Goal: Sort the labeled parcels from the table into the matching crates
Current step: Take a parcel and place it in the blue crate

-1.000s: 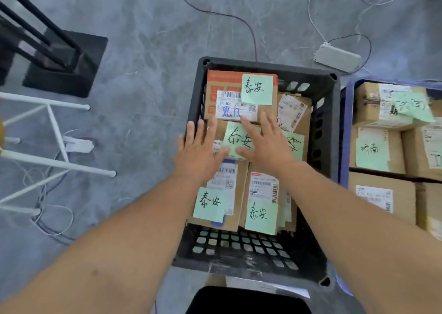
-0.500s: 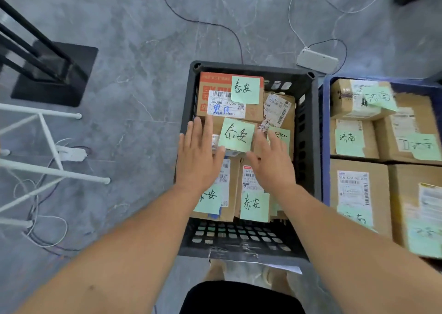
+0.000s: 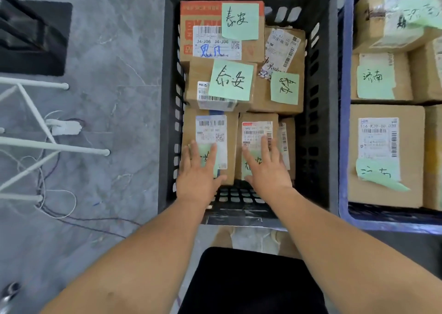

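- Head view: both hands have drawn back from the middle parcel (image 3: 199,73) to the near end of the black crate (image 3: 165,122). That parcel now lies uncovered, its green note in plain sight.
- The left hand (image 3: 198,182) is flat, fingers spread, holding nothing, over the near-left parcel (image 3: 189,127).
- The right hand (image 3: 267,177) is equally flat and empty over the near-right parcel (image 3: 258,117); whether either hand touches, I cannot tell.
- Two crates stand side by side.
- Six parcels show in the black crate, five bearing green notes.
- The blue crate (image 3: 343,146), on the right, holds at least four parcels.
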A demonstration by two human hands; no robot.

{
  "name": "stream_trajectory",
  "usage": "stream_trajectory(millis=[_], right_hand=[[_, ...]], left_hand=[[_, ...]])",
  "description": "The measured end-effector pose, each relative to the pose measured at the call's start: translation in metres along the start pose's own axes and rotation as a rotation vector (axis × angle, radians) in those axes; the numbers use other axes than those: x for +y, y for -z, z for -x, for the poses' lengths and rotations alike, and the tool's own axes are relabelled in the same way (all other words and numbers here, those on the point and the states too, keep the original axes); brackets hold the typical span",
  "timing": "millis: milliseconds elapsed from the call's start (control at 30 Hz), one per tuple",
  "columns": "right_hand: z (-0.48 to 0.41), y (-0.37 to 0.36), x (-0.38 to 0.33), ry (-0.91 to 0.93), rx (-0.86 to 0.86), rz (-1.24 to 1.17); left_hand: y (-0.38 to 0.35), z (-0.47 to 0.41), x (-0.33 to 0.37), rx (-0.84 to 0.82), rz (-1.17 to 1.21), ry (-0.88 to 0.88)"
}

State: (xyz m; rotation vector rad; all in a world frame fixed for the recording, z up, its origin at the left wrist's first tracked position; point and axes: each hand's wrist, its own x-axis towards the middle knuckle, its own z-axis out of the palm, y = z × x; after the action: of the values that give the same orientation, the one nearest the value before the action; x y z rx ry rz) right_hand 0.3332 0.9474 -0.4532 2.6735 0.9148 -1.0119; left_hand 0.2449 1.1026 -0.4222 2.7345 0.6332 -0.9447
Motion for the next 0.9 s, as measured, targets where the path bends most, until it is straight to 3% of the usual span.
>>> stream_trajectory(millis=[200,467,633,900], right_hand=[[0.010,0.035,0.008,0.011,0.035,0.022],[0.055,0.104,0.082,-0.129,0.322,-0.090],[0.083,0.114,0.144,-0.188,0.404,-0.076],[0.130,0.066,0.277,-0.284,0.317,-0.100]], left_hand=[[0.032,0.004,0.008,-0.082,0.025,-0.005],[0.096,0.013,0.096,0.168,0.085,-0.224],[0.113,0.022,0.174,0.208,0.080,-0.349],[0.064,0.027,0.294,0.118,0.006,-0.414]])
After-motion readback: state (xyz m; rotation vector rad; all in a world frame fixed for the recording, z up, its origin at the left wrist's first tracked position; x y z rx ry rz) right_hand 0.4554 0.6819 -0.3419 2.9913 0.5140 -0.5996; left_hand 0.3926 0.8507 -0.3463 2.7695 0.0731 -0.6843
